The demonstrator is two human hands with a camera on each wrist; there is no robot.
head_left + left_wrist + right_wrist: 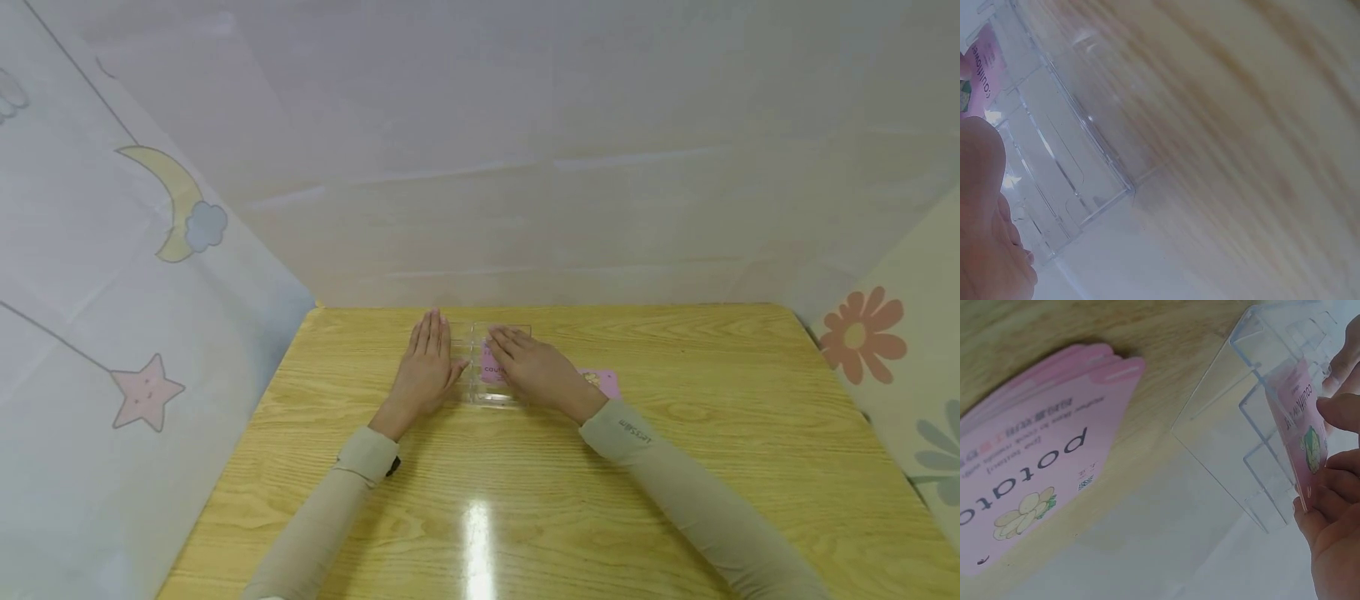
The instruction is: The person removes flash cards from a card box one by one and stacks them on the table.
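A clear plastic organizer [491, 400] with divided compartments stands near the back of the table. My left hand [427, 367] rests along its left side, fingers straight and the thumb reaching over toward the middle divider. In the left wrist view, the thumb [982, 162] lies over the organizer's clear walls. My right hand [536, 371] pinches a pink card [1297, 425] between thumb and fingers inside the organizer's right part. The card reads "cauliflower" and bears a green and white vegetable picture; the hand covers part of it.
A fanned stack of pink cards [1054, 462], with a "potato" card on top, lies on the table just right of the organizer, partly behind the right wrist. The wooden table [420, 517] meets a pale wall cloth [480, 208] at its back edge.
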